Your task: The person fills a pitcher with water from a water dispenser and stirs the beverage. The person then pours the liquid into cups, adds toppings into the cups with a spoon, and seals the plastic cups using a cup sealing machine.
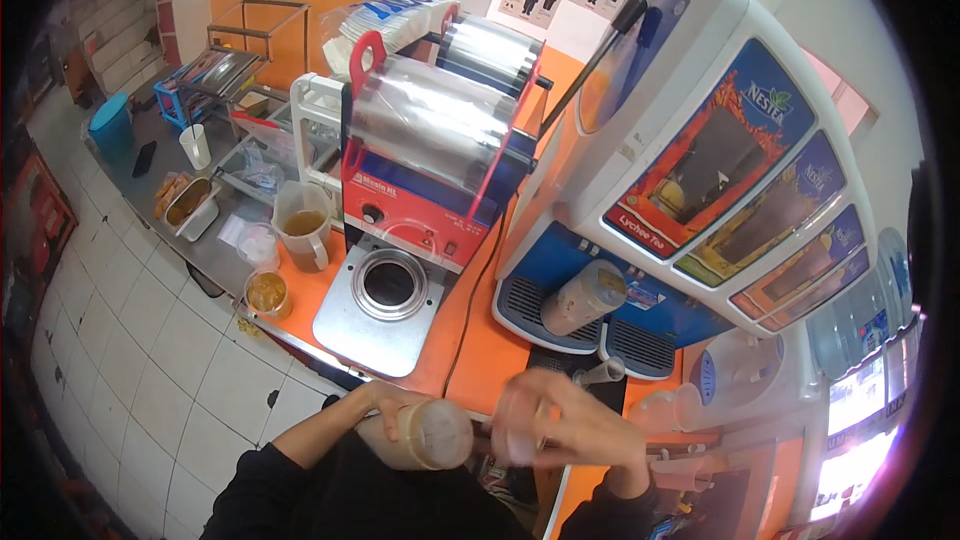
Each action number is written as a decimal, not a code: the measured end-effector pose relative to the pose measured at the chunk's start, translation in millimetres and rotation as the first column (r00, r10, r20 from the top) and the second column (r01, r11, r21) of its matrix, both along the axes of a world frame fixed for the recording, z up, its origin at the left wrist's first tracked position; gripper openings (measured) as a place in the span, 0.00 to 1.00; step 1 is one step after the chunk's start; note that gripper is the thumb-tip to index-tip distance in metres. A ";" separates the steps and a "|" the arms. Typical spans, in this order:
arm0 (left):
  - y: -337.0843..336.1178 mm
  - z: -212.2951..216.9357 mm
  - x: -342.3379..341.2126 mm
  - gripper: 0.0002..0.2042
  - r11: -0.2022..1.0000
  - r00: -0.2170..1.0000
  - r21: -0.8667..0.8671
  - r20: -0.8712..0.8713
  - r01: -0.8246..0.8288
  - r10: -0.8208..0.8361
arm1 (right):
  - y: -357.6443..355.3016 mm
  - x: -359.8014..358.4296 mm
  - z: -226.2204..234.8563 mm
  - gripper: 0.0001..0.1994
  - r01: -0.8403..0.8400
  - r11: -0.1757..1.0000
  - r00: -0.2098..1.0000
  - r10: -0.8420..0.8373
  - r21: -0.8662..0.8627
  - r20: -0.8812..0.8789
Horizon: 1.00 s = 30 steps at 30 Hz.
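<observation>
My left hand (pixel 388 414) is wrapped round a pale plastic jar (pixel 440 435), tilted so that its round whitish top faces up to the right. Just right of the jar, my right hand (pixel 590 425), smeared by motion, grips what looks like a clear plastic cup (pixel 515 427). The cup's outline is blurred, and whether it touches the jar I cannot tell. Both hands are near the front edge of the orange counter (pixel 462 355). Ahead of them stands a red and blue cup sealing machine (pixel 420 215) with a round opening in its metal plate (pixel 378 335).
At the right rises a tall drink dispenser (pixel 700 180), with a cloudy container (pixel 583 300) on its drip tray. Left of the sealer are a pitcher of brown liquid (pixel 305 230), a cup of amber contents (pixel 268 293) and a metal food pan (pixel 192 208). Stacked clear cups (pixel 670 408) stand right.
</observation>
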<state>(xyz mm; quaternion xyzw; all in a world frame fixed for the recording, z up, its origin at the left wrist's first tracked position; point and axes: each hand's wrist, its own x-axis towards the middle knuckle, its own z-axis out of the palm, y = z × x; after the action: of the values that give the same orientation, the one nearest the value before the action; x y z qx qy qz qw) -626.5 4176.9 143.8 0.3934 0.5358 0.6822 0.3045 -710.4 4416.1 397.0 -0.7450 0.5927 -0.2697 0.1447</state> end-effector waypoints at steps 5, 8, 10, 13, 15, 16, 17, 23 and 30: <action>-41.6 3.3 27.1 0.50 0.999 0.999 0.030 -0.010 -0.039 0.040 | 26.6 -35.6 -188.9 0.45 0.791 0.508 0.610 -0.695 0.340 -0.381; -78.1 35.5 55.5 0.51 0.990 0.990 -0.017 -0.021 -0.140 0.140 | 0.8 -20.3 -227.6 0.44 0.887 0.389 0.460 -0.722 0.247 -0.516; -102.7 64.4 75.1 0.54 0.969 0.973 -0.097 -0.047 -0.229 0.225 | -32.6 -6.9 -209.8 0.42 0.935 0.321 0.346 -0.714 0.155 -0.609; -137.7 69.2 104.0 0.55 0.951 0.957 -0.116 -0.072 -0.288 0.281 | -108.7 10.7 -137.9 0.25 0.874 0.486 0.476 -0.854 0.003 -0.209; -158.8 73.3 124.9 0.56 0.935 0.942 -0.119 -0.062 -0.335 0.330 | -172.7 26.1 -119.0 0.21 0.731 0.681 0.677 -0.714 -0.045 0.179; -168.2 75.5 133.8 0.54 0.896 0.895 -0.076 -0.123 -0.439 0.428 | -212.4 35.4 -110.1 0.23 0.704 0.701 0.700 -0.658 -0.113 0.276; -178.8 78.0 148.0 0.52 0.834 0.825 -0.035 -0.179 -0.551 0.537 | -252.4 41.4 -106.0 0.26 0.687 0.726 0.691 -0.639 -0.035 0.338; -206.0 86.6 168.4 0.52 0.658 0.644 0.018 -0.188 -0.753 0.742 | -376.9 -23.4 -204.7 0.15 0.665 0.745 0.517 -0.516 0.059 0.683; -220.0 89.8 174.0 0.51 0.582 0.576 -0.013 -0.164 -0.813 0.801 | -359.4 -13.1 -105.0 0.06 0.615 0.730 0.779 -0.505 -0.298 0.371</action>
<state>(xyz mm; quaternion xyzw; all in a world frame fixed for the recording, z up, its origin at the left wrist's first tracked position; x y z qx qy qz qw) -452.5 3956.9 233.6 0.1398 0.7050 0.6926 -0.0609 -723.5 4056.7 292.1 -0.4993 0.6973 -0.5138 -0.0232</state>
